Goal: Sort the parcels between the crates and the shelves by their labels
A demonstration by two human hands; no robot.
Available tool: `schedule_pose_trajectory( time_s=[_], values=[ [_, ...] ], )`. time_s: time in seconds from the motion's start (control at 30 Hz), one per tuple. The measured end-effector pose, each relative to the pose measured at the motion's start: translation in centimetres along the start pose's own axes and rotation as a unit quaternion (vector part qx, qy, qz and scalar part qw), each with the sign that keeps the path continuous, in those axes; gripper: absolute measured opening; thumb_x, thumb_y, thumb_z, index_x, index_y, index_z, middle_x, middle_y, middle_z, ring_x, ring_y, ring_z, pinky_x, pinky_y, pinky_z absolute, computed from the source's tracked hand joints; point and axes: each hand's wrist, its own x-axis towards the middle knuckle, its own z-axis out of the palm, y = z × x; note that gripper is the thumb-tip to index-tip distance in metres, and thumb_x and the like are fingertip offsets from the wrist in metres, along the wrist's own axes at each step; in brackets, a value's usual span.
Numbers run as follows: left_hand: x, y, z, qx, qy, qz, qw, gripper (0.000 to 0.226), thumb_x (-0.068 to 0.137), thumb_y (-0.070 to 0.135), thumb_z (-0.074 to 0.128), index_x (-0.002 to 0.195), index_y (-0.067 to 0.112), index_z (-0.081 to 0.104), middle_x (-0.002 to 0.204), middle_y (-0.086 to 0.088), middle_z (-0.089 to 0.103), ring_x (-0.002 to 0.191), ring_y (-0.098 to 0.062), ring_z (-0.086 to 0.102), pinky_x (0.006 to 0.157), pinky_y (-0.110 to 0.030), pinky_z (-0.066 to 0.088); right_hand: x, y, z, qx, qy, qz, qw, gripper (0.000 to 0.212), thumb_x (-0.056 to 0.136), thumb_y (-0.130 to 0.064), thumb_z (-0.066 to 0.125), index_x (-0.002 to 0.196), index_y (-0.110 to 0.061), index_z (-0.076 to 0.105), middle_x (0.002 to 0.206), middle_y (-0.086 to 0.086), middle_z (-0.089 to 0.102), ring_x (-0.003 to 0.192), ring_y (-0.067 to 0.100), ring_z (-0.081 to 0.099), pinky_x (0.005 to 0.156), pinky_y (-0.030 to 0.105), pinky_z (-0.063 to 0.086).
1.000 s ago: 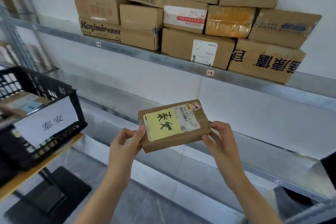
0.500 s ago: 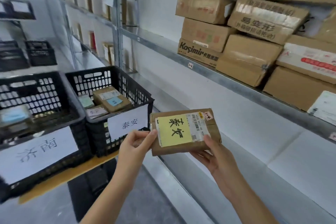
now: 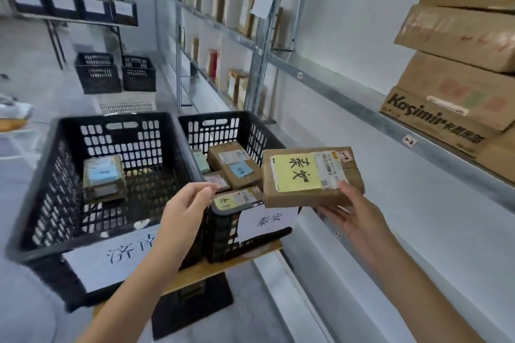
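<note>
My right hand point(image 3: 354, 211) holds a small brown parcel point(image 3: 312, 175) with a yellow label reading 泰安, just right of and above the right black crate point(image 3: 250, 131). That crate carries a paper sign 泰安 point(image 3: 267, 220) and holds several small parcels point(image 3: 234, 167). My left hand point(image 3: 185, 209) hovers off the parcel, fingers loosely curled, over the divide between the two crates. The left black crate point(image 3: 64, 175) bears a sign 济南 point(image 3: 122, 253) and contains a parcel with a blue label point(image 3: 103, 175).
Both crates rest on a wooden board point(image 3: 223, 264). Metal shelves point(image 3: 362, 108) run along the right wall, with stacked cardboard boxes point(image 3: 457, 69) at upper right. Two more black crates point(image 3: 114, 72) stand farther down the aisle.
The view has swung left from the shelf toward the crates. My left hand has let go of the parcel; my right hand alone carries it toward the 泰安 crate.
</note>
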Motion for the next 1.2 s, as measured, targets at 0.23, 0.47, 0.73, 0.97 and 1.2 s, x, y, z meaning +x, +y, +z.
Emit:
schedule_pose_trajectory(
  time_s=[0.23,0.47,0.73,0.97,1.2],
  values=[
    [5.3,-0.4,-1.2,0.064,0.001,0.008,0.998,0.025,0.103,0.026,0.048,0.105,0.036,0.071,0.092,0.02,0.071,0.088,0.001,0.063,0.077,-0.021,0.049,8.7,0.2,3.7,0.022,-0.025,0.049,0.998,0.051,0.083,-0.024,0.075,0.128,-0.009,0.056,0.12,0.015,0.071,0.108,0.028,0.069,0.084,0.038,0.06],
    [13.7,-1.4,0.7,0.11,0.019,0.023,0.994,0.025,0.102,0.023,0.05,0.12,0.031,0.067,0.114,0.026,0.065,0.103,0.025,0.052,0.075,0.008,0.036,20.8,1.3,7.0,-0.01,-0.06,0.075,0.995,0.039,0.086,-0.023,0.074,0.12,-0.01,0.059,0.114,0.015,0.072,0.102,0.025,0.072,0.082,0.036,0.061],
    [23.6,-3.2,4.6,0.171,0.04,-0.01,0.984,0.028,0.101,0.02,0.052,0.124,0.029,0.065,0.116,0.025,0.064,0.105,0.02,0.054,0.079,0.004,0.039,33.6,4.8,10.6,-0.098,-0.108,0.148,0.978,0.042,0.083,-0.025,0.077,0.117,-0.007,0.059,0.109,0.014,0.073,0.095,0.025,0.074,0.08,0.036,0.062],
    [28.1,-6.4,6.4,0.186,0.094,-0.064,0.976,0.028,0.101,0.023,0.052,0.127,0.029,0.061,0.123,0.014,0.065,0.112,0.001,0.059,0.089,-0.02,0.053,42.6,9.2,14.7,-0.179,-0.188,0.213,0.942,0.036,0.084,-0.025,0.077,0.111,-0.003,0.066,0.094,0.01,0.078,0.084,0.022,0.075,0.076,0.034,0.06],
    [31.2,-9.0,7.8,0.258,0.101,-0.075,0.958,0.036,0.102,0.019,0.05,0.136,0.027,0.055,0.126,0.009,0.062,0.097,-0.012,0.06,0.086,-0.018,0.048,49.1,15.3,19.3,-0.332,-0.269,0.215,0.878,0.069,0.075,-0.038,0.083,0.132,-0.013,0.053,0.116,0.009,0.07,0.101,0.024,0.069,0.092,0.042,0.057]
  ],
)
